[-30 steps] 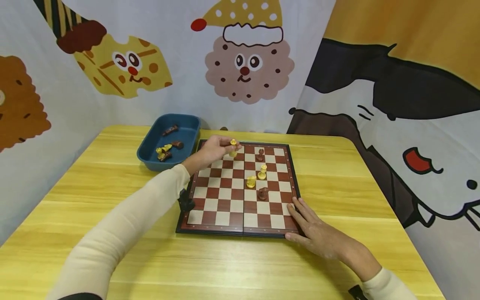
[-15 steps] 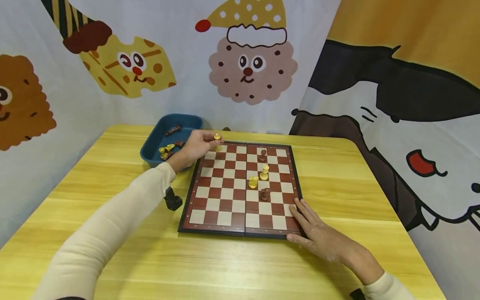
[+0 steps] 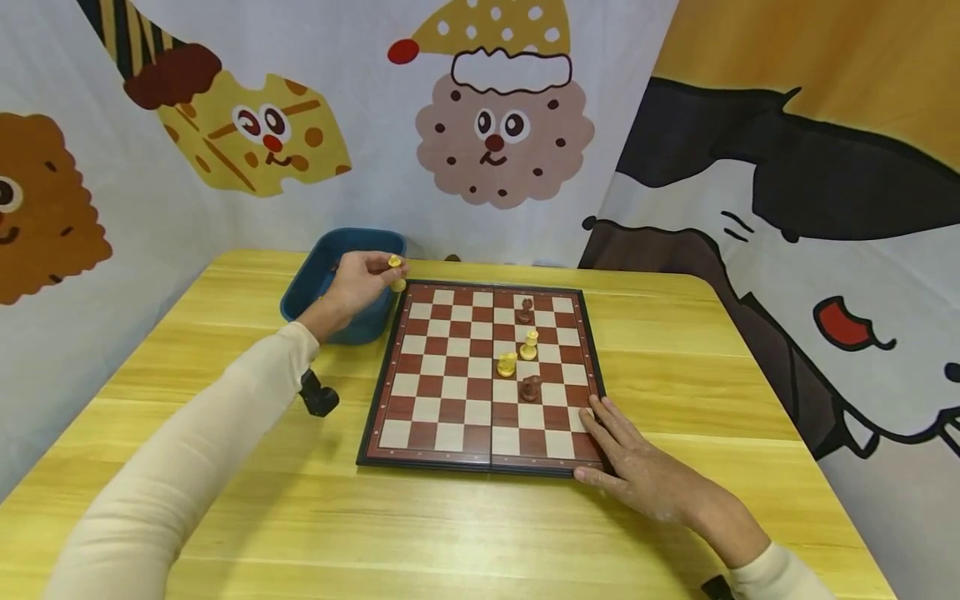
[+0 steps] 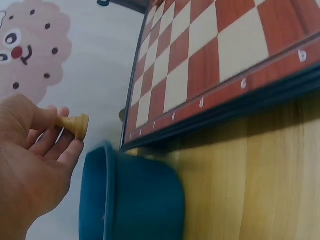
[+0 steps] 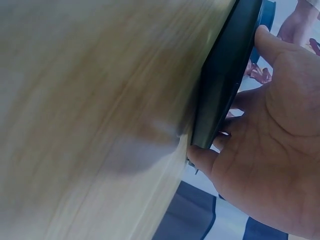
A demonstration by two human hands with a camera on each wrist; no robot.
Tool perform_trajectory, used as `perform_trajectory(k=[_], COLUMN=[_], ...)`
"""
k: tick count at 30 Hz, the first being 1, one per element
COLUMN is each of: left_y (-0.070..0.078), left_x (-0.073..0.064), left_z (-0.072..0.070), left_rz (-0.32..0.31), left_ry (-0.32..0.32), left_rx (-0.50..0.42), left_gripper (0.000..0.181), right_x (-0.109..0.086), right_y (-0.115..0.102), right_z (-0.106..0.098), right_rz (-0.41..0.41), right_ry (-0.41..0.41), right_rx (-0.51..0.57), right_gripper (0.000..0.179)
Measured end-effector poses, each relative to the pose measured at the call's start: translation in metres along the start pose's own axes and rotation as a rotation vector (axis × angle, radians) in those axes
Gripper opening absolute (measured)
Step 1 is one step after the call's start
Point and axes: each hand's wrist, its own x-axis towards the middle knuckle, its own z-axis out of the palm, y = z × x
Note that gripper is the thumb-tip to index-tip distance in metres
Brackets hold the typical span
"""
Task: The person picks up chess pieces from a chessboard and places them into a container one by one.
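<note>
Held between the thumb and fingers of my left hand (image 3: 351,287) is a pale yellow chess piece (image 3: 397,284). Hand and piece are at the right side of a blue plastic bin (image 3: 367,327), above its rim. The left wrist view shows the piece's round base (image 4: 81,126) sticking out past the fingertips; its top is hidden there. My right hand (image 3: 643,471) rests with extended fingers on the near right corner of the chessboard (image 3: 442,412), thumb at the front edge. In the right wrist view, the fingers span the dark board edge (image 5: 225,75).
Two yellow pieces, a knight (image 3: 507,365) and a taller one (image 3: 529,345), stand on the board's right half. A brown knight (image 3: 529,388) and another brown piece (image 3: 524,312) stand there too. A cartoon-printed curtain (image 3: 315,50) hangs behind the wooden table (image 3: 697,367).
My left hand has carried the yellow chess piece leftward, from over the board's far squares to beside the bin, partly covering the bin's contents. The right hand keeps its place.
</note>
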Motion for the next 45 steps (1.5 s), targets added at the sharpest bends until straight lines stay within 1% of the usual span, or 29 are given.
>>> perform_trajectory(k=[4, 9, 11, 15, 17, 21, 24, 26, 29, 33, 36, 40, 42, 45], left_y=[-0.002, -0.003, -0.004, -0.009, -0.011, -0.016, -0.017, -0.016, -0.014, -0.009, -0.007, -0.005, -0.004, -0.002], left_x=[-0.001, -0.003, -0.003, -0.003, -0.003, -0.006, -0.008, -0.009, -0.01, -0.011, -0.013, -0.017, -0.02, -0.021], left_z=[-0.011, -0.019, -0.021, -0.027, -0.031, -0.039, -0.042, -0.042, -0.04, -0.033, -0.026, -0.017, -0.012, -0.005], left_rz=[-0.014, -0.004, 0.001, -0.004, -0.022, -0.051, -0.061, -0.057, -0.027, 0.051, 0.095, 0.141, 0.177, 0.232], left_ry=[0.047, 0.1, 0.117, 0.143, 0.141, 0.092, 0.067, 0.067, 0.073, 0.069, 0.05, 0.021, 0.0, -0.04], left_rx=[0.04, 0.085, 0.091, 0.067, 0.071, 0.077, 0.055, 0.054, 0.043, -0.01, -0.042, -0.082, -0.127, -0.197], left_gripper=[0.03, 0.031, 0.031, 0.032, 0.034, 0.048, 0.056, 0.057, 0.053, 0.05, 0.047, 0.039, 0.036, 0.037], right_x=[-0.001, 0.0, 0.0, 0.0, 0.0, -0.001, -0.001, -0.001, -0.001, -0.001, -0.001, -0.002, -0.002, -0.002], right_y=[0.0, 0.002, 0.002, 0.001, 0.0, -0.001, -0.001, 0.0, 0.0, 0.0, -0.001, -0.002, -0.002, -0.001], right_z=[0.0, -0.001, -0.001, -0.001, -0.001, -0.001, -0.001, -0.002, -0.004, -0.005, -0.004, -0.001, 0.0, 0.001], right_rz=[0.006, 0.005, 0.003, -0.003, -0.004, -0.004, -0.004, 0.002, 0.012, -0.003, -0.018, -0.001, 0.006, 0.004], right_ry=[0.0, 0.011, 0.015, 0.011, 0.004, -0.001, -0.004, -0.007, -0.012, 0.003, 0.004, -0.03, -0.037, -0.019], right_rx=[0.003, -0.003, -0.001, 0.01, 0.017, 0.028, 0.034, 0.034, 0.028, 0.021, 0.034, 0.043, 0.035, 0.014], right_gripper=[0.091, 0.091, 0.091, 0.09, 0.09, 0.089, 0.089, 0.089, 0.091, 0.09, 0.088, 0.088, 0.089, 0.088])
